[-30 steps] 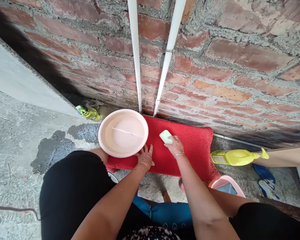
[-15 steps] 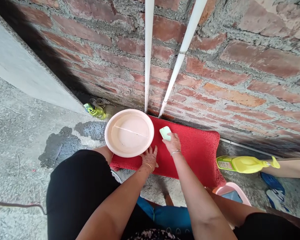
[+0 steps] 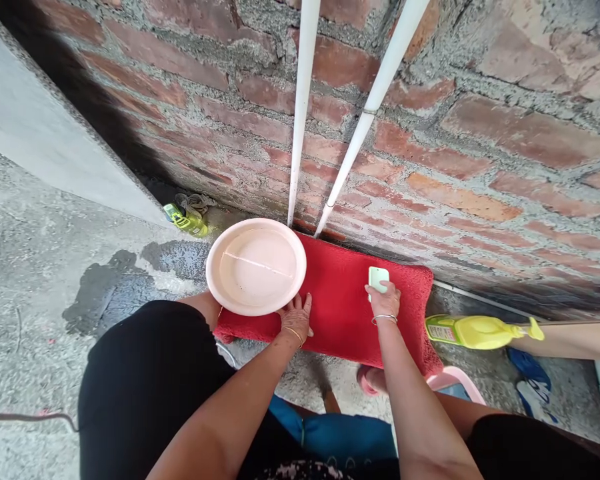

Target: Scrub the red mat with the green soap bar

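Note:
My right hand (image 3: 385,299) is closed around a pale green scrubbing brush (image 3: 379,277), a flat block with rounded corners. It presses on the right part of a red cloth-covered board or mat (image 3: 340,293); the brush's underside is hidden. With fingers spread, my left hand (image 3: 296,320) lies flat on the red cloth's near edge, close by the basin's rim. A pale pink round basin (image 3: 256,308) stands on the left end of the cloth, with what looks like clear water in it.
Right of the cloth lies a yellow pump bottle (image 3: 480,331), with a pink tub (image 3: 473,387) below it and blue-and-white slippers (image 3: 535,380) beyond. A green bottle (image 3: 190,221) is at the left near a slab. Two white pipes (image 3: 300,133) run down the brick wall.
My right hand has slid the scrubbing brush to the right across the red cloth. My left hand has stayed beside the basin. The view has shifted slightly.

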`<state>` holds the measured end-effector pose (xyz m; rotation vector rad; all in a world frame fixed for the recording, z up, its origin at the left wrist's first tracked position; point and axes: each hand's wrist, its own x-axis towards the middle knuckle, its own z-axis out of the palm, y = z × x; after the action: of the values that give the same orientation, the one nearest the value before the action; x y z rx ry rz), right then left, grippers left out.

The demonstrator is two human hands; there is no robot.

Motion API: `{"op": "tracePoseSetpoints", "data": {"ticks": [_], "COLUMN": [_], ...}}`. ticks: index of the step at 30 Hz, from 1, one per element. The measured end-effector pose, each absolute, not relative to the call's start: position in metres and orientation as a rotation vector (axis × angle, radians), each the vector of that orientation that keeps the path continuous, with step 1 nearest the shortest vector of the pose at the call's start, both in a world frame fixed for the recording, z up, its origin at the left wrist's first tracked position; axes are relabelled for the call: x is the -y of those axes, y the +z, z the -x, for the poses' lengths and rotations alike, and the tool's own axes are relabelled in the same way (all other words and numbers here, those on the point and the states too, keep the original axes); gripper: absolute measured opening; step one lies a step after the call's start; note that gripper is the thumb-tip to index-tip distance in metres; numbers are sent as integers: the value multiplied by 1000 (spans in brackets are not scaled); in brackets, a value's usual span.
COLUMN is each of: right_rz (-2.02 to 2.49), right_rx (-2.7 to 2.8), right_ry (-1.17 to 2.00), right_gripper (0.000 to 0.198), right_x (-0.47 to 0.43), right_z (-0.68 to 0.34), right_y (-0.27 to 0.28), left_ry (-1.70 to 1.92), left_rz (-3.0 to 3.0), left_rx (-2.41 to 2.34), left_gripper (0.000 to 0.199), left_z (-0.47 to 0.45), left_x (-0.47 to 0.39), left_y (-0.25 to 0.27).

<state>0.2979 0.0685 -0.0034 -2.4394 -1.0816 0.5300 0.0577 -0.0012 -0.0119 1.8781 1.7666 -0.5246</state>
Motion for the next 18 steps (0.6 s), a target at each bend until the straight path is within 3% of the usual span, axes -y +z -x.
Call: {"op": "tracePoseSetpoints", "data": {"ticks": [10, 18], "right_rz": [2057, 2295], "right_rx": [1929, 1599], "right_ry": [716, 590], "right_gripper": [41, 48], "right_x": [-145, -142], "right_z": [-153, -296], "right_y": [-2, -3], "left_ry": [-532, -559], "left_rz": [-1903, -1890], "left_rx": [-1799, -1794], "left_gripper": [118, 113], "left_z": [-58, -60], "left_x": [3, 2], "left_y": [-17, -13]}}
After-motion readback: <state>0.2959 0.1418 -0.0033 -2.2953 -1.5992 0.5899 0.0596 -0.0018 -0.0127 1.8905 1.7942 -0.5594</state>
